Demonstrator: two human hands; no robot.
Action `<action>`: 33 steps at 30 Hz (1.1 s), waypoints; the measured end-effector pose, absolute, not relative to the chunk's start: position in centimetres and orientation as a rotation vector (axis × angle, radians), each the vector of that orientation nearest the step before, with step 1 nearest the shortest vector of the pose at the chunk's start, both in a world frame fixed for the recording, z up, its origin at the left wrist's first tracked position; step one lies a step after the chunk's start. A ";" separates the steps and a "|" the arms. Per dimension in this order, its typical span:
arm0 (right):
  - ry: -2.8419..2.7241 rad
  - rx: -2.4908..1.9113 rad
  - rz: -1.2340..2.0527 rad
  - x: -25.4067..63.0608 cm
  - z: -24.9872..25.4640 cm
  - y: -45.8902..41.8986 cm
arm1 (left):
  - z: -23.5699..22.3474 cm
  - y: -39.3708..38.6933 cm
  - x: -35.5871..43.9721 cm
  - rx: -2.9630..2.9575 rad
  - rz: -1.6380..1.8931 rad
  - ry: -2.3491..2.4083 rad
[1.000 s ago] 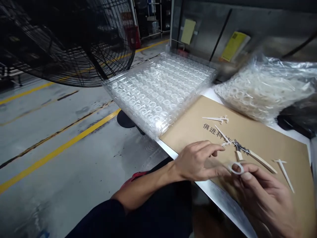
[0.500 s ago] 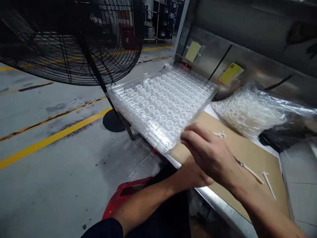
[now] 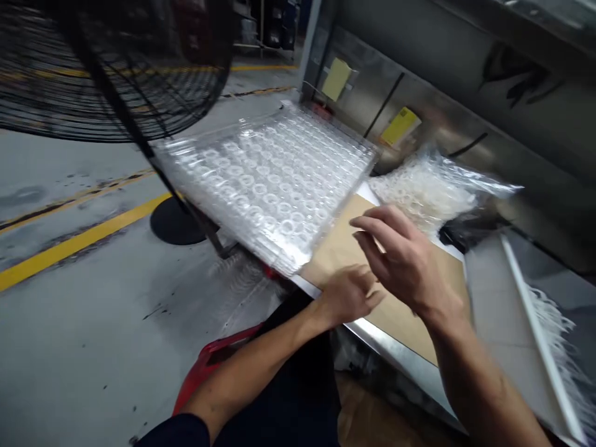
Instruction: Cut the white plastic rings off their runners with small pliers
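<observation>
Rows of pale rings [image 3: 274, 180] already show across the clear tray [image 3: 222, 225] on the bench [image 3: 382, 343], while more remain in the plastic bag [image 3: 421, 192]. Beside the tray, the right hand [image 3: 404, 257] curls its fingers apart, apparently holding nothing; whether the left hand [image 3: 345, 295] grips anything is unclear.

No legible text, markings on the yellow card [image 3: 400, 126] too small and blurry.

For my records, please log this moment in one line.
left hand: near cardboard, grip unclear; right hand: seemingly empty; clear tray: holds rings
</observation>
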State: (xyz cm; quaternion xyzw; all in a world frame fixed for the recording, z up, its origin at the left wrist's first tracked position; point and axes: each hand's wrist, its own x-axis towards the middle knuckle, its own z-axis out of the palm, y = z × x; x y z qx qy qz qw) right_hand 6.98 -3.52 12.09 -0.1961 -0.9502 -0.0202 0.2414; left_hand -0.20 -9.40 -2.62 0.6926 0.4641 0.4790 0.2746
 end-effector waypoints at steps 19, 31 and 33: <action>-2.570 -1.612 0.139 27.4 2.6 -3.0 | 2.0 -3.8 3.3 2.334 0.510 1.638; -2.195 -1.452 0.318 27.2 1.8 -3.5 | 2.2 -7.0 -0.4 2.724 0.199 1.551; -2.145 -1.422 0.362 27.4 1.9 -3.7 | 1.7 -6.9 -0.4 2.642 0.303 1.590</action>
